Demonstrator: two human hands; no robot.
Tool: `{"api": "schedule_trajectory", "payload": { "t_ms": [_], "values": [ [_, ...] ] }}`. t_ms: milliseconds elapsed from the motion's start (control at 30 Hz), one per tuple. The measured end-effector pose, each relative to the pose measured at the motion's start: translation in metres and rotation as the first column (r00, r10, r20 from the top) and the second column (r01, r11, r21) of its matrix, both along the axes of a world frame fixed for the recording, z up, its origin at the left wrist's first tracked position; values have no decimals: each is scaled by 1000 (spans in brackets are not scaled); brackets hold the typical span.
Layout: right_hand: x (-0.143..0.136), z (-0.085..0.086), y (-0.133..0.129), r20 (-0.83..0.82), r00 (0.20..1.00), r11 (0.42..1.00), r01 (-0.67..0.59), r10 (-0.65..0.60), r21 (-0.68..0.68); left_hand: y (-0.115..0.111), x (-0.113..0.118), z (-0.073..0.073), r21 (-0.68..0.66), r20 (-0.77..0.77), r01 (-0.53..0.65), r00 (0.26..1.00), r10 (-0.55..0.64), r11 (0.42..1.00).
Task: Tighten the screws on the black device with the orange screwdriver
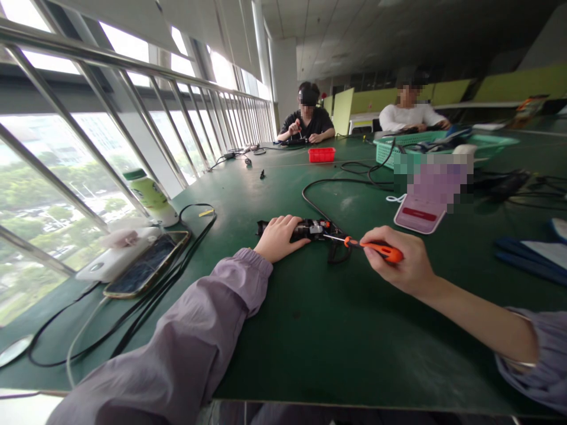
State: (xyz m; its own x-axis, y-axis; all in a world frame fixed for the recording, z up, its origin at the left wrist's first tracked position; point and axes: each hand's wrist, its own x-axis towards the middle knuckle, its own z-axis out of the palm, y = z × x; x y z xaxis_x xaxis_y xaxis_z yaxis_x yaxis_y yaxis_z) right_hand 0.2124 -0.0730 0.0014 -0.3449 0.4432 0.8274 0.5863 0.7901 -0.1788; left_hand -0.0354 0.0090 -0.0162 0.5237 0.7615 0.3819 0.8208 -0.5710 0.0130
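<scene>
A black device (314,229) with orange and grey parts lies on the green table (283,330), a black cable trailing from it. My left hand (280,236) rests over its left part, fingers wrapped round the black body. In my right hand (401,260) is an orange and black screwdriver (381,249), its shaft pointing left. The screwdriver's tip meets the right part of the device; the exact spot it touches is too small to make out.
Phones (148,265), a green-capped bottle (153,198) and black straps stand or lie at left. Ahead are a red tray (321,154) and a green basket (398,154). A pink-screened phone (423,206) and blue-white gloves (535,257) are at right. Two people sit across the table.
</scene>
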Motion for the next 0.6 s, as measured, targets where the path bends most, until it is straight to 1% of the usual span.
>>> {"api": "schedule_trajectory", "payload": {
  "t_ms": [167, 400, 600],
  "values": [
    [-1, -1, 0, -16, 1000, 1000, 4, -4, 20, -1, 0, 1, 4, -10, -4, 1000, 4, 1000],
    [-1, -3, 1, 6, 1000, 999, -19, 19, -36, 0, 0, 1, 13, -2, 7, 1000, -7, 1000],
    [-1, -3, 1, 4, 1000, 998, -14, 15, -54, 0, 0, 1, 9, 4, 11, 1000, -11, 1000]
  ]
}}
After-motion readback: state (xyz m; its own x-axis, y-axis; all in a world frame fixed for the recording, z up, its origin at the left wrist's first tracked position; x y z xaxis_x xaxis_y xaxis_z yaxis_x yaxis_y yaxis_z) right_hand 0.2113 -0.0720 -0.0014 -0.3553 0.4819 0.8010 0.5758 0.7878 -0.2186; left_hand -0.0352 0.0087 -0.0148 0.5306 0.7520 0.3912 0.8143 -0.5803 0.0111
